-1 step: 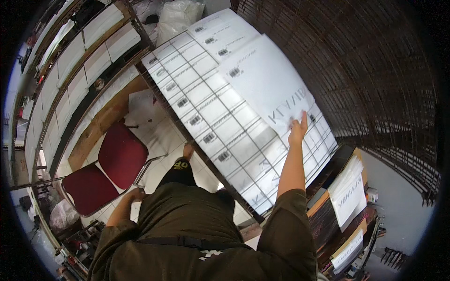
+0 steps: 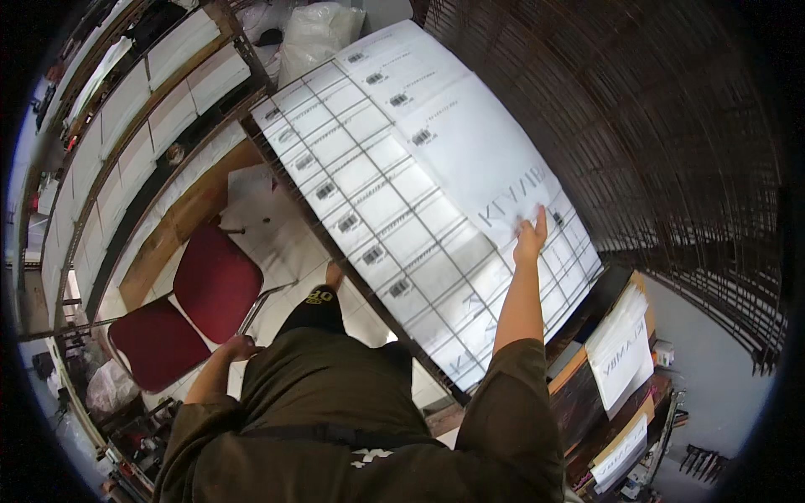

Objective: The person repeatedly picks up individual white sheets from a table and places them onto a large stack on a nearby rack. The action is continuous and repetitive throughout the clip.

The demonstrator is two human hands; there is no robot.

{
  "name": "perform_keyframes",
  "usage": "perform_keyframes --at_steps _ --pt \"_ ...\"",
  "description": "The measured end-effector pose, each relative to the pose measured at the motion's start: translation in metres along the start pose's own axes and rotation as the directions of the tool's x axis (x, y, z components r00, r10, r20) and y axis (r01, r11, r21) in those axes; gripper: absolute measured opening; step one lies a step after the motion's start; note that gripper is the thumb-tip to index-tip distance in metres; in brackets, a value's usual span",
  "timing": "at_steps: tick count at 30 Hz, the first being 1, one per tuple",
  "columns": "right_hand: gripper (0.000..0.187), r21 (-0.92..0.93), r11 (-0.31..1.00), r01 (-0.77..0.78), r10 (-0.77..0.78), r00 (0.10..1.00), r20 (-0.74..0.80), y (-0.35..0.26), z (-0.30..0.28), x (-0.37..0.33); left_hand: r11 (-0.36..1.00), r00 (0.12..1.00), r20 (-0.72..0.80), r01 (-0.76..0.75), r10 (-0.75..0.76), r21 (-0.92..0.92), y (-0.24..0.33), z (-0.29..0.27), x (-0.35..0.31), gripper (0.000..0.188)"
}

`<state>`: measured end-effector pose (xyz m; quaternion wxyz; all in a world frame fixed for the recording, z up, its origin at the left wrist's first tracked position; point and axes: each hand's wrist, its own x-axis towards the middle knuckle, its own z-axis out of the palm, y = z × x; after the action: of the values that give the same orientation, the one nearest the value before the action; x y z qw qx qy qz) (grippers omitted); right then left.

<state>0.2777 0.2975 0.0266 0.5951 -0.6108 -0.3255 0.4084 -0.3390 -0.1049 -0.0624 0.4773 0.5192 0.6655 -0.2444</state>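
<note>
White printed sheets (image 2: 457,126) lie overlapping on a rack-like table with a metal grid (image 2: 394,197). My right hand (image 2: 529,239) reaches out over them, its fingers stretched and apart at the near edge of the top sheet, beside the large dark lettering. The fingertips are slightly blurred; they seem to rest on the sheet without closing round it. My left hand (image 2: 241,349) hangs low by my left side, near a red chair (image 2: 220,270). Its fingers are small and partly turned away, so whether they hold anything does not show.
Tall dark wire racks (image 2: 612,109) rise along the table's far right side. Shelves with white panels (image 2: 126,151) stand at the left. White packets (image 2: 619,356) lie on a dark wooden surface at the right. A stuffed white plastic bag (image 2: 317,42) sits behind the table.
The whole view has shifted slightly. My right hand stays at the near edge of the top sheet, and my left hand stays low by my side.
</note>
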Motion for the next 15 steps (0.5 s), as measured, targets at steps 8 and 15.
perform_keyframes --at_steps 8,15 --pt "0.065 -0.153 0.988 0.02 -0.015 0.999 0.031 0.05 0.004 0.038 0.955 0.978 -0.179 0.051 -0.107 -0.294 0.018 -0.141 0.049 0.048" --pt "0.064 -0.291 0.956 -0.028 0.05 0.997 0.067 0.023 0.001 0.041 0.954 0.988 0.018 0.154 -0.155 -0.257 0.051 -0.098 0.006 0.052"
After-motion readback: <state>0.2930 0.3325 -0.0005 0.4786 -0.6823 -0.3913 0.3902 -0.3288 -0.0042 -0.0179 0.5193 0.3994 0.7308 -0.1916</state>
